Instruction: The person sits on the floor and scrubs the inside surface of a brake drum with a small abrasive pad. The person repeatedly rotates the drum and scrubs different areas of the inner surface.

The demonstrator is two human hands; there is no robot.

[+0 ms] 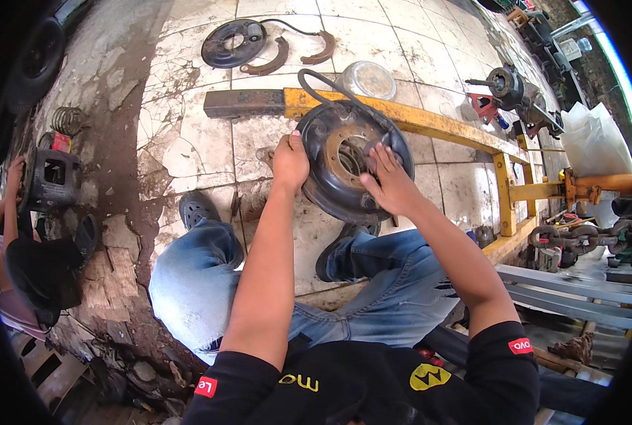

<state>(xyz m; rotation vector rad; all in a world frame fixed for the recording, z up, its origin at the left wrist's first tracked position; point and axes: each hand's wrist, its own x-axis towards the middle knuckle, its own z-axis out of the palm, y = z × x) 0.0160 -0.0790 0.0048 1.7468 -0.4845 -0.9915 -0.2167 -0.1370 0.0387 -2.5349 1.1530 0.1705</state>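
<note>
Before my knees, a round black brake backing plate [321, 180] is tilted up, with a rust-brown ring round its centre hole. A black cable [312, 79] loops off its top. My left hand [289, 164] grips the plate's left rim, its fingers partly hidden behind the edge. My right hand [392, 180] lies on the right of the plate's face beside the centre hole, fingers stretched out. Whether anything thin is under that palm, I cannot tell. On the tiles beyond lie a second backing plate [224, 49] and two curved brake shoes [270, 62] [323, 51].
A yellow steel frame [415, 122] runs behind the plate to the right. A round silver lid-like thing [367, 79] sits beyond it. On the right are a hub on a stand [503, 83] and a heavy chain [578, 239]. At left, another person's arm [13, 191] reaches a dark metal housing [52, 173].
</note>
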